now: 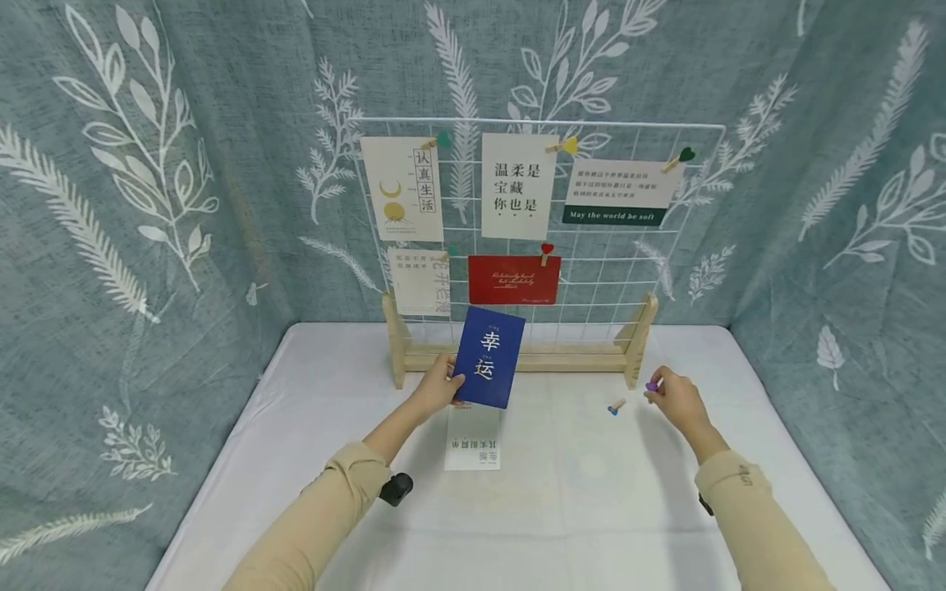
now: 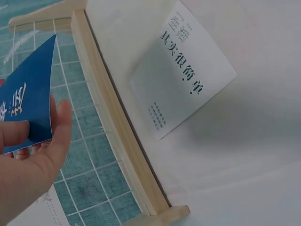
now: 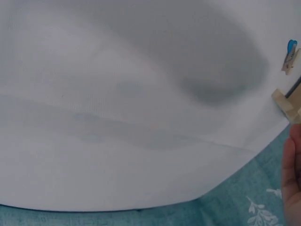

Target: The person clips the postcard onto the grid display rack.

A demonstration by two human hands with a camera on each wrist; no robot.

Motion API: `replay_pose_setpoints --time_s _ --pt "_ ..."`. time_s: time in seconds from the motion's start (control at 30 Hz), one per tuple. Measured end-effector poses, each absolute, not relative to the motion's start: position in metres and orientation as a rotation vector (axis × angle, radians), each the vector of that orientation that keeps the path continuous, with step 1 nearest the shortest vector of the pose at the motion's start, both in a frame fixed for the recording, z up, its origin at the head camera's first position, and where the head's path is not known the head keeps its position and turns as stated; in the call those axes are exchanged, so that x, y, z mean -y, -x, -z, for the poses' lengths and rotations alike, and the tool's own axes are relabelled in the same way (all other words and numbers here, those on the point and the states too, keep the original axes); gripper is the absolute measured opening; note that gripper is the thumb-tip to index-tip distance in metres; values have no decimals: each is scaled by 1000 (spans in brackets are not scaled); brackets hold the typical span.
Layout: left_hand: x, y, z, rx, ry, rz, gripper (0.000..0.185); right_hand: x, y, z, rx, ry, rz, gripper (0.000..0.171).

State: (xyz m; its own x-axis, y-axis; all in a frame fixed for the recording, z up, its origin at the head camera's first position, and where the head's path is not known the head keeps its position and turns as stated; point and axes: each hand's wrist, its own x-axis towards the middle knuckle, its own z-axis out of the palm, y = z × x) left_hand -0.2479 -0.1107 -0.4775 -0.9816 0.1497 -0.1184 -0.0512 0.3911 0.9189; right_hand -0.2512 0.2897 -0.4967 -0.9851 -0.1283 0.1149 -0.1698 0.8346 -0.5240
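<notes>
My left hand [image 1: 434, 387] pinches a blue card [image 1: 490, 357] with pale Chinese characters by its lower left edge, thumb in front and fingers behind. The card is raised before the lower part of a white wire grid rack. In the left wrist view the blue card [image 2: 35, 94] is only partly in frame. Over the table's right side, my right hand [image 1: 680, 400] pinches a small purple clothespin [image 1: 651, 386], mostly hidden by the fingers. A blue-topped wooden clothespin [image 1: 615, 408] lies to its left. In the right wrist view just the edge of the hand [image 3: 291, 183] shows.
The rack's wooden base [image 1: 517, 361] stands at the table's back. Several cards hang on the grid by heart-topped clothespins, among them a red card [image 1: 513, 279]. A white printed card [image 1: 473, 447] lies on the white tablecloth [image 1: 562, 492]. Patterned teal curtains [image 1: 244, 164] surround the table.
</notes>
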Motion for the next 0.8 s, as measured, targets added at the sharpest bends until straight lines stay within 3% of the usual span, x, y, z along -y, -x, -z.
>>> replay_pose_setpoints --time_s 0.1,0.23,0.8 --pt "99 232 441 -2482 -8 -1619 20 -296 256 507 2865 -266 -924 19" --pt "93 223 421 -2488 -17 -1673 14 -295 258 513 2812 -253 -988 19" --pt "89 241 421 -2486 34 -1673 14 -278 246 508 2901 -107 -964 16"
